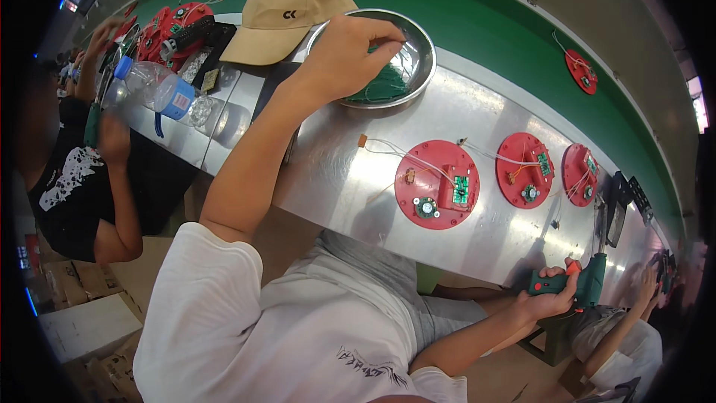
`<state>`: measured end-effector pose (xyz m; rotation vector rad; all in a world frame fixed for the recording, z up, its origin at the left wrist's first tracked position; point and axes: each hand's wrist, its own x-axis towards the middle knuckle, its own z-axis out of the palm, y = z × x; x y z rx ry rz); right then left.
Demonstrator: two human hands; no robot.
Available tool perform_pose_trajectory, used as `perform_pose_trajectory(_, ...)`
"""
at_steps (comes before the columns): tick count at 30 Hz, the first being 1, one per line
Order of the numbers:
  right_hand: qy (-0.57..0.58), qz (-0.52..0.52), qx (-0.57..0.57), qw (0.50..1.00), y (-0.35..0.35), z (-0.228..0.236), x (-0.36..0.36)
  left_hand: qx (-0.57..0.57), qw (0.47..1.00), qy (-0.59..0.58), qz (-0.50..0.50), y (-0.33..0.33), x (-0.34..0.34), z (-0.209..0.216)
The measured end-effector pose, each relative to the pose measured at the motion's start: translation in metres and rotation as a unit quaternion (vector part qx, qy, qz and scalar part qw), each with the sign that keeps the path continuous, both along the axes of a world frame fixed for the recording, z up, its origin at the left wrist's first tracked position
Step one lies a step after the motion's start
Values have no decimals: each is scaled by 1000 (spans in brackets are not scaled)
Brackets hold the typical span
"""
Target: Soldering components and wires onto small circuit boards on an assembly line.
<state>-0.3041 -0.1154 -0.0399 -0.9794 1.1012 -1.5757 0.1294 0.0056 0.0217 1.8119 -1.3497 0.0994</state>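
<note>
My left hand (344, 56) reaches over a shiny metal bowl (426, 67) at the far side of the bench. Its thumb and forefinger are pinched near the bowl's inside; whatever they hold is too small to make out. Green shows in the bowl, but I cannot tell its contents. At the near right edge, my right hand (550, 303) is wrapped round the grip of a green pistol-shaped power screwdriver (591, 283) with a red trigger. Its slim shaft points away from me. On the bench lie red round plates (410, 205), (514, 186), (573, 179) with green circuit boards and wires.
A tan cap (276, 11) lies beside the bowl. Further left are a plastic bottle (160, 89) and stacked red plates (153, 33). Another red plate (580, 71) rests on the green belt (500, 33). Black tools (617, 205) lie at right. Co-workers sit on both sides.
</note>
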Motion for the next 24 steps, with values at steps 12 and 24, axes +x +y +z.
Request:
perform_pose_trajectory(12, 70, 190, -140, 969, 16, -1, 1, -39, 993, 55, -100, -3, -52, 15)
perform_pose_trajectory(24, 211, 379, -225, 873, 86, 4, 14, -62, 977, -120, -164, 35, -132, -51)
